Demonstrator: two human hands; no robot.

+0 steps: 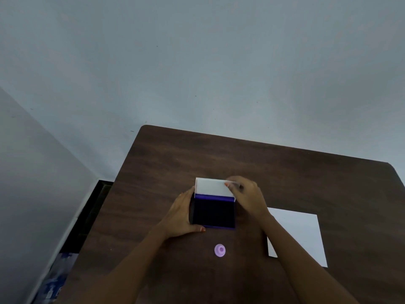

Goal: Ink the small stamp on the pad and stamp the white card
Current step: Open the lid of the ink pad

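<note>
A purple ink pad [214,212] lies open mid-table, its dark inking surface showing and its white-lined lid [213,187] standing up at the far side. My left hand [183,212] grips the pad's left side, thumb at the near edge. My right hand [246,195] pinches the lid's upper right corner. The small lilac round stamp [219,250] stands alone on the table, nearer me than the pad. The white card [300,233] lies flat to the right, its left part crossed by my right forearm.
The dark brown wooden table [285,167] stands against a pale wall [197,62]. Its left edge drops to a dark gap with a blurred bluish object [57,279] on the floor at the lower left.
</note>
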